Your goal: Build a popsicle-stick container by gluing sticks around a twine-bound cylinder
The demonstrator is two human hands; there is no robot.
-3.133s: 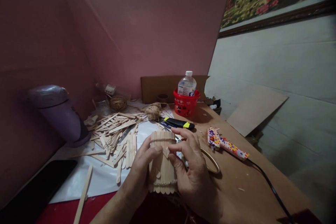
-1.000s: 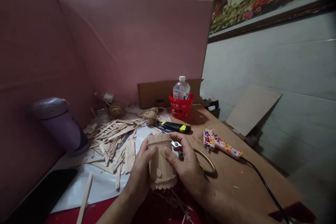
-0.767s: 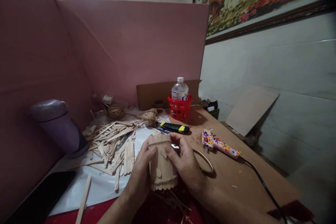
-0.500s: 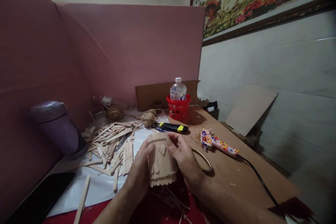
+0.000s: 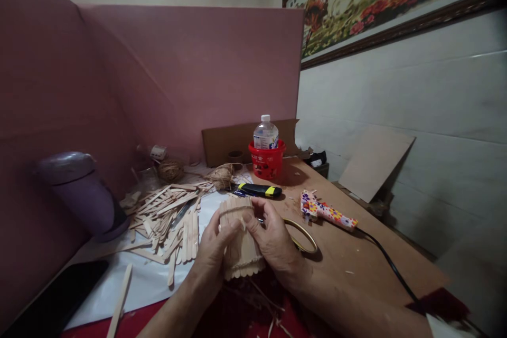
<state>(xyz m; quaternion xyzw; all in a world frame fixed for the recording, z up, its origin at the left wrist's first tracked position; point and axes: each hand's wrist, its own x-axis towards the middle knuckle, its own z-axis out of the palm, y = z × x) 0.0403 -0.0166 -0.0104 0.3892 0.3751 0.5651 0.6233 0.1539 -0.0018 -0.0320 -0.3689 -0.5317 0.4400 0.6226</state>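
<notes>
A small holder made of craft sticks point(image 5: 242, 248), with scalloped stick ends at its lower edge and twine bands near both ends, is held between my two hands, tilted. My left hand point(image 5: 214, 245) grips its left side, the thumb lying across the front. My right hand point(image 5: 273, 237) wraps the right side, its thumb on the front near the upper band. The two thumbs largely cover the little heart on the front. Loose strands of twine point(image 5: 267, 301) hang below the holder over red cloth.
Left lie a pile of craft sticks point(image 5: 168, 211), a purple tumbler point(image 5: 81, 190) and a black phone-like slab point(image 5: 59, 298). Beyond are twine balls point(image 5: 222, 176), a box cutter point(image 5: 259, 190) and a red bucket point(image 5: 267, 161) holding a bottle. Right are a tape ring point(image 5: 304, 235) and a corded flowered glue gun point(image 5: 328, 212).
My left thumb has moved right across the front of the holder, and my right thumb has shifted left, so the heart is now mostly covered. The view has turned slightly right.
</notes>
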